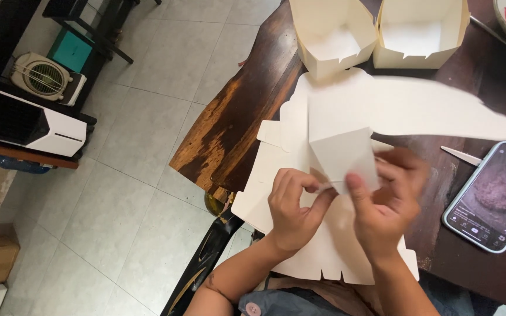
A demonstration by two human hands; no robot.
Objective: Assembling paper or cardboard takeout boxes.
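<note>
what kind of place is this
Probably a home or small shop: a dark wooden table on a tiled floor, folded paper boxes, and a white air cooler.

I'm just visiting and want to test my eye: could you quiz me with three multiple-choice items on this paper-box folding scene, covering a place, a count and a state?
1. Where does the smartphone lie?
A. on the floor
B. on the wooden table, right of the hands
C. inside a box

2. How many finished paper boxes stand at the table's far side?
A. two
B. four
C. none

3. How is the smartphone's screen?
A. dark
B. lit
C. face down

Answers: 1 B, it rests on the tabletop beside the right hand. 2 A, two open cream boxes stand side by side. 3 B, the screen shows a picture.
</note>
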